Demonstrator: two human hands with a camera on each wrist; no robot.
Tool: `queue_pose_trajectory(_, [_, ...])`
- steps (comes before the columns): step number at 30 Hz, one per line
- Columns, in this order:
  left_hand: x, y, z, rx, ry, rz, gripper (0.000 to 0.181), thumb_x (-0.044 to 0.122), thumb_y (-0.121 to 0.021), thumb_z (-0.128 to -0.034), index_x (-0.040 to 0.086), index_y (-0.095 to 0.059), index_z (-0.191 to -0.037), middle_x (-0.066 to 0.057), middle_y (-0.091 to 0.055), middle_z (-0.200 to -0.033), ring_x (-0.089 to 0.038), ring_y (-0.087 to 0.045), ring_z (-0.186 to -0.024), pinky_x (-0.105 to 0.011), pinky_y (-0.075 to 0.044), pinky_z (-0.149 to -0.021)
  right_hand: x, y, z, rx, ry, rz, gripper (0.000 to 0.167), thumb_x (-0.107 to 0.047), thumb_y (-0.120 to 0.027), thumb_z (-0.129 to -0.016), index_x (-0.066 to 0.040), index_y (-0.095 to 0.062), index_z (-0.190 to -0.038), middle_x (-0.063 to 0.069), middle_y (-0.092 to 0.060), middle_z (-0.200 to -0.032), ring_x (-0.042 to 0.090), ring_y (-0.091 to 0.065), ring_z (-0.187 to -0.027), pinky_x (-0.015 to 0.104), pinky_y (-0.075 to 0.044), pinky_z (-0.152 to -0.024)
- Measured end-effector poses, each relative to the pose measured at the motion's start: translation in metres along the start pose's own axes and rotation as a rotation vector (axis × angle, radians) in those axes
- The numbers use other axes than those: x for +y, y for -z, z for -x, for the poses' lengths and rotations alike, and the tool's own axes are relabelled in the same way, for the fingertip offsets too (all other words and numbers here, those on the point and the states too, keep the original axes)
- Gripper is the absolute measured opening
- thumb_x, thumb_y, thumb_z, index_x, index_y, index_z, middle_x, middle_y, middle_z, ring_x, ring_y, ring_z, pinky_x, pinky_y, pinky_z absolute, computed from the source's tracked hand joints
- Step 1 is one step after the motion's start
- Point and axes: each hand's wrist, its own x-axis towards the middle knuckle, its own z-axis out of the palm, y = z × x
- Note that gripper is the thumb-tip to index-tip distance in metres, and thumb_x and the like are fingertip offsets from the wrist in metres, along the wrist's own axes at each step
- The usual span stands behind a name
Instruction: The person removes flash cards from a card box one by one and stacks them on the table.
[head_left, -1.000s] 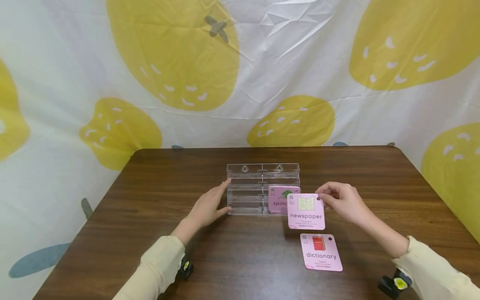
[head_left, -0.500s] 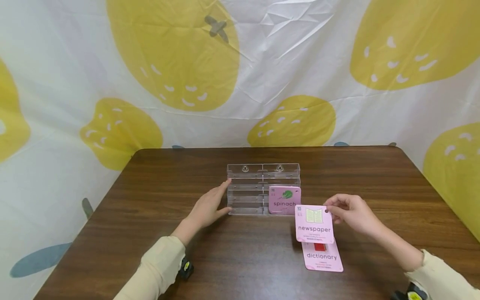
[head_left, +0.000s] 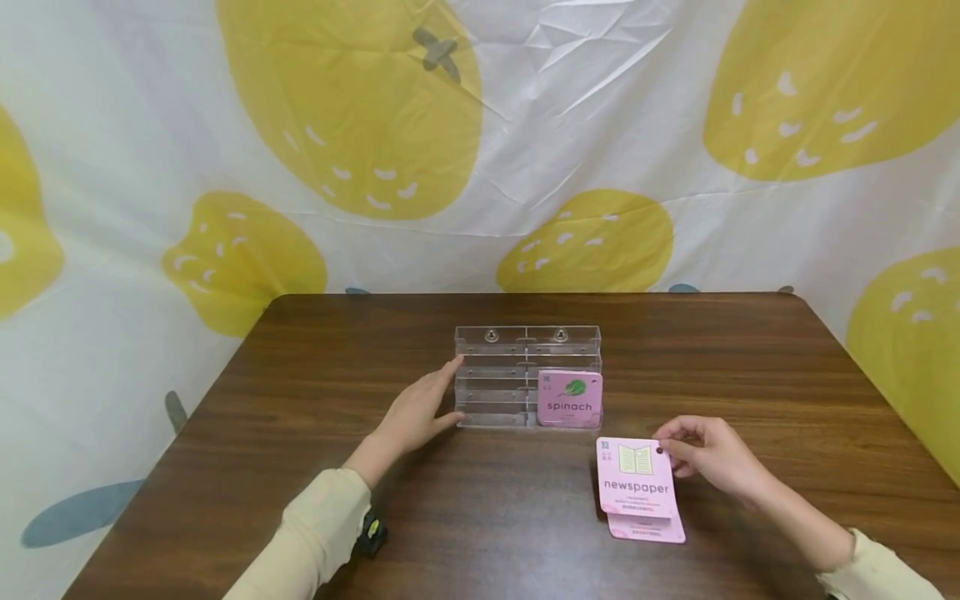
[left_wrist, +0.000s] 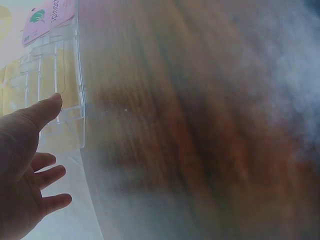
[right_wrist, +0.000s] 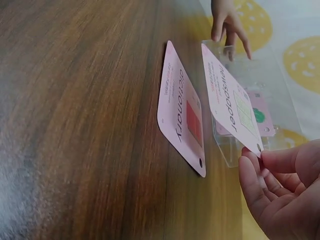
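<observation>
My right hand [head_left: 708, 457] pinches the "newspaper" flash card [head_left: 636, 477] by its upper right corner, near the punched hole. In the right wrist view that card hangs above the "dictionary" flash card [right_wrist: 181, 111], which lies on the table; from the head only its lower edge shows. My left hand [head_left: 417, 411] touches the left side of a clear plastic tiered card rack [head_left: 491, 392], thumb and fingers straight and apart. In the rack's front right compartment stands a pink "spinach" card [head_left: 569, 400]. The left wrist view shows the thumb [left_wrist: 47, 110] at the rack's edge.
The dark wood table [head_left: 360, 333] carries the rack near its middle. Behind it hangs a white cloth [head_left: 420, 258] with large yellow fruit shapes. A small black device [head_left: 372, 533] is strapped at the left wrist.
My right hand has drawn the "newspaper" card toward me and down, away from the rack, so it now covers most of the "dictionary" card. The left hand has stayed on the rack.
</observation>
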Motion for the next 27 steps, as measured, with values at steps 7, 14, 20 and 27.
queue_pose_trajectory(7, [-0.001,-0.002,0.001,-0.002,0.004,0.003,0.083,0.03,-0.066,-0.0832,0.014,-0.014,-0.146,-0.012,-0.034,-0.143,-0.026,-0.04,-0.126,-0.039,-0.032,-0.104,0.002,0.001,0.004,-0.009,-0.024,-0.001,0.018,-0.001,-0.054,-0.087,0.013,-0.058,-0.098,0.012,-0.062,-0.081,0.015,-0.06,-0.066,0.029,-0.054,-0.056])
queue_pose_trajectory(14, [-0.001,-0.002,0.001,0.005,-0.004,0.003,0.083,0.029,-0.066,-0.0831,0.014,-0.015,-0.146,-0.012,-0.034,-0.143,-0.027,-0.04,-0.125,-0.04,-0.033,-0.103,0.009,-0.001,0.005,-0.056,-0.018,-0.003,0.016,0.0,-0.054,-0.086,0.012,-0.06,-0.095,0.012,-0.062,-0.081,0.013,-0.059,-0.066,0.028,-0.054,-0.056])
queue_pose_trajectory(20, [0.0,-0.001,0.001,0.006,-0.01,0.009,0.083,0.028,-0.066,-0.0834,0.013,-0.014,-0.146,-0.012,-0.036,-0.142,-0.028,-0.042,-0.124,-0.04,-0.034,-0.103,0.013,0.0,0.007,-0.052,-0.036,0.028,0.015,0.001,-0.054,-0.086,0.011,-0.061,-0.093,0.012,-0.062,-0.082,0.015,-0.058,-0.067,0.028,-0.053,-0.055])
queue_pose_trajectory(27, [0.0,-0.002,0.0,0.015,-0.018,0.013,0.083,0.028,-0.066,-0.083,0.012,-0.015,-0.146,-0.012,-0.038,-0.141,-0.029,-0.043,-0.123,-0.04,-0.035,-0.102,0.016,-0.002,0.007,-0.067,-0.075,0.018,0.014,0.0,-0.055,-0.086,0.01,-0.062,-0.093,0.011,-0.061,-0.081,0.018,-0.059,-0.067,0.029,-0.054,-0.056])
